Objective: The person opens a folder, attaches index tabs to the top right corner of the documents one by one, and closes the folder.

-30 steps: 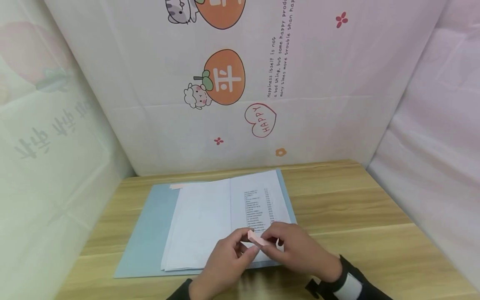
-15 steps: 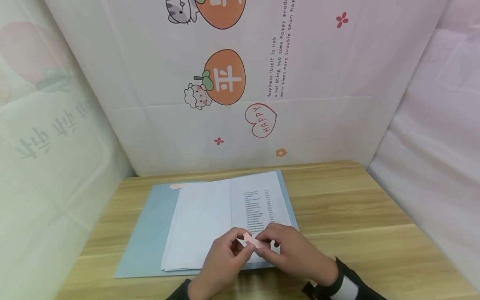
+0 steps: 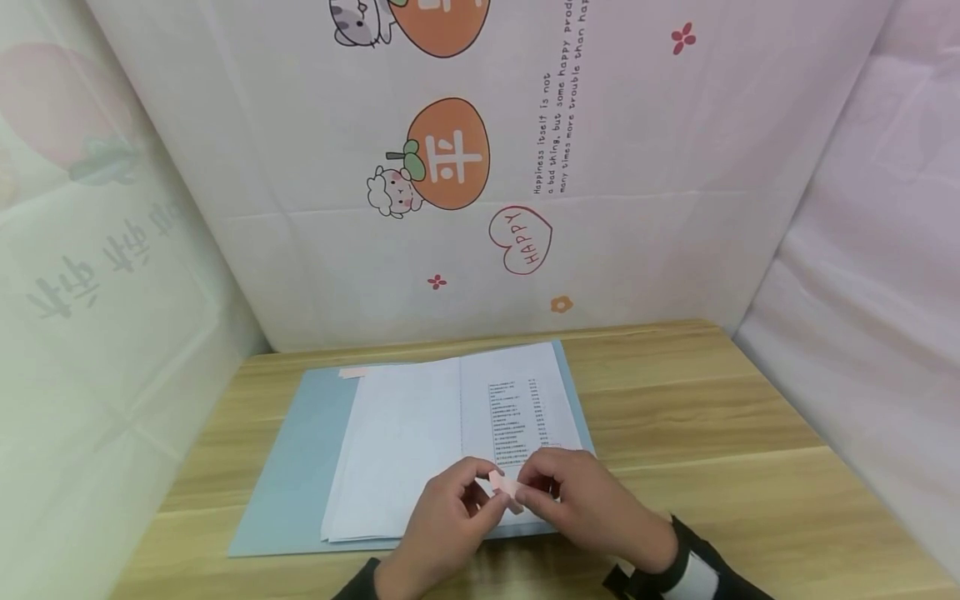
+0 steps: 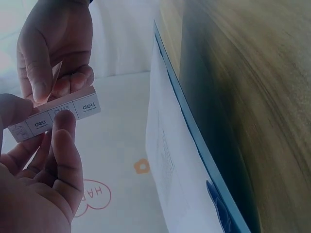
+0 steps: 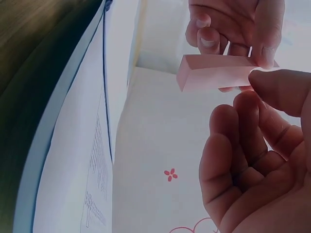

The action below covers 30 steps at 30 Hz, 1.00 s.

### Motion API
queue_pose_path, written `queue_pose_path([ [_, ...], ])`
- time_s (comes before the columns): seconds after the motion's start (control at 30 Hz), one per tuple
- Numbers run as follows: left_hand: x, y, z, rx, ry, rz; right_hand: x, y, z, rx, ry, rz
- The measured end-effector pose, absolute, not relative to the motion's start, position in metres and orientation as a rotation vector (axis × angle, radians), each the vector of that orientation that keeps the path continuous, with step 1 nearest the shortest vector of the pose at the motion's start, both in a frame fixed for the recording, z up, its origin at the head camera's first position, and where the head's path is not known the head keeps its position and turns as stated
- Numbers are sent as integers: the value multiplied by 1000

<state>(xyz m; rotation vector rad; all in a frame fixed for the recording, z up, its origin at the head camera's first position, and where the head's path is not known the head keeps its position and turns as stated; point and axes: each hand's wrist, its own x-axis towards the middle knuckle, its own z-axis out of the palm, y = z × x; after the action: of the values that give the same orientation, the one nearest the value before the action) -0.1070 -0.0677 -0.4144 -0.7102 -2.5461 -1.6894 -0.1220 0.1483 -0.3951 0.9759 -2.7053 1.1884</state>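
Observation:
In the head view my left hand (image 3: 453, 512) holds a narrow pink sticky note pad (image 3: 498, 480) above the front of an open document folder (image 3: 281, 467). The left wrist view shows the white printed backing of the pad (image 4: 90, 107) between my thumb and fingers. My right hand (image 3: 581, 504) meets the pad from the right, its thumb and fingertips pinching a thin pink sheet (image 4: 56, 77) that stands up from the pad. The right wrist view shows the pink side of the pad (image 5: 218, 73); the pinch point there is partly hidden by the thumb.
White pages (image 3: 405, 450) lie open in the light blue folder, with a printed list on the right page. A pink note strip (image 3: 352, 372) sticks out at their top left corner. Wood tabletop (image 3: 697, 417) extends to the right; printed cloth (image 3: 637, 250) hangs behind.
Both hands have shifted slightly left. The pad has turned in the left hand, and a pink sheet now angles away from it toward the right fingertips. The folder has stayed put.

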Motion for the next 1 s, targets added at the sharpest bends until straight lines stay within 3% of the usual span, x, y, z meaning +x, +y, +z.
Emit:
queue_pose_path([
  [0.53,-108,-69,-415,-747,-2530,-1592,-121,150,-392,978,-2769,1270],
  [1.0,-107,-74,-414,-597,-2529,-1663,-121,156,-390,901,-2776,1282],
])
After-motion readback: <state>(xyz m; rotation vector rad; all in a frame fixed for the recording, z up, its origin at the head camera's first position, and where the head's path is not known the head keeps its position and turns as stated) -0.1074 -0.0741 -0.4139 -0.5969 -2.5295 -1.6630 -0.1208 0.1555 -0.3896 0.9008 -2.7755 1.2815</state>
